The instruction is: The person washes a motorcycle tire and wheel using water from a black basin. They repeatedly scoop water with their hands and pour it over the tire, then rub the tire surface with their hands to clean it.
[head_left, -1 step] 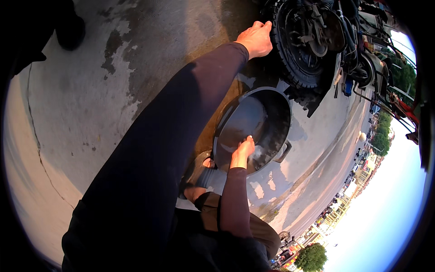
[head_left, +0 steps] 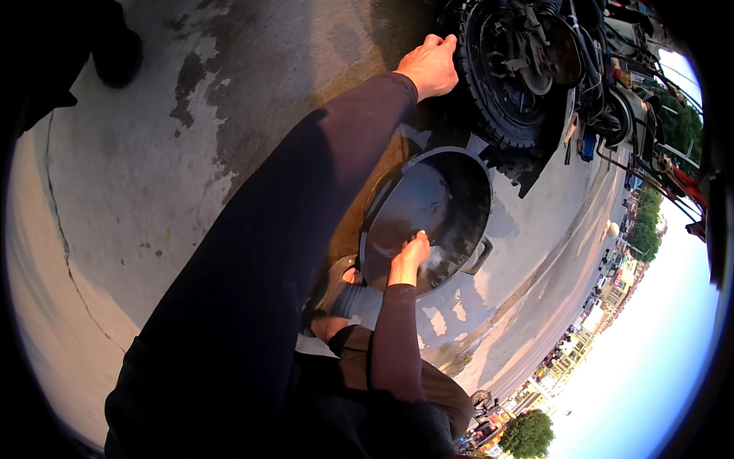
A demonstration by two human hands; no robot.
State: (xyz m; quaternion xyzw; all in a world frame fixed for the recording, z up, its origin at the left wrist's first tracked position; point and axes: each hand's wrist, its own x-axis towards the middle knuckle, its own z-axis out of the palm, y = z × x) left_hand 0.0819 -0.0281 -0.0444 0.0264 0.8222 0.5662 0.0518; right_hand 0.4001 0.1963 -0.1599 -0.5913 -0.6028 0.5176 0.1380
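Note:
My left hand reaches out at the end of a dark sleeve, fingers curled against the tread of a black tire. Some fingertips are lost against the dark rubber. The tire belongs to a wheel with a coil spring and metal parts at its hub. Below it on the ground stands a black oval tub with a side handle, dark water inside. Over this water my right hand is closed, fingers pressed together; what they hold, if anything, is hidden.
The vehicle's frame, with cables and rods, fills the upper right. Wet patches mark the concrete ground. My sandalled foot is beside the tub. A dark shoe shows at the upper left. Farther off are trees and buildings.

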